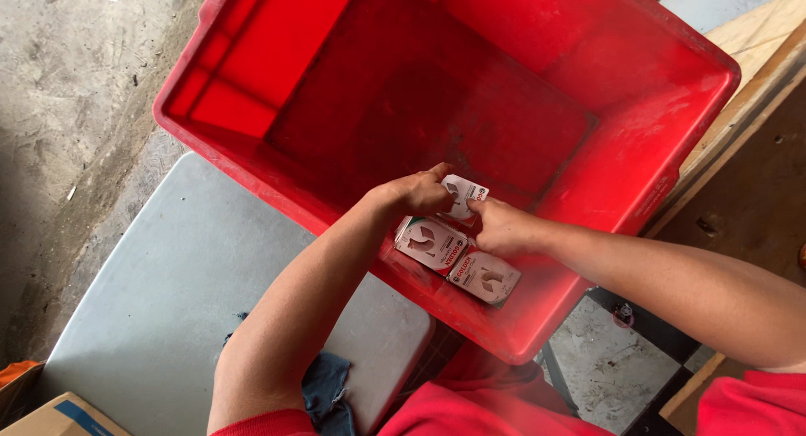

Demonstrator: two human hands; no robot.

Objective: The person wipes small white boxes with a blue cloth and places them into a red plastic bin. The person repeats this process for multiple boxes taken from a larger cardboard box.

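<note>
Both hands down inside a large red plastic crate (638, 125), at its near wall. Left hand (417, 193) curled, fingers closed over the upper edge of a small white carton (464, 194) with a grey emblem and a red-and-green band. Right hand (501, 228) against the same carton from the other side, thumb and fingertips pinched on its lower edge. Carton thus clamped between the two hands, tilted, just above the crate floor. Directly below, two more cartons (457, 260) of the same kind, lying flat side by side against the near wall, touching each other. Crate resting partly on a grey tabletop (168, 302), tilted toward the wearer. Blue cloth (327, 390) at the table's near edge, by the left forearm. Wooden boards (756, 92) to the right, bare concrete floor (59, 92) to the left, corner of a cardboard box (59, 415) at bottom left.
</note>
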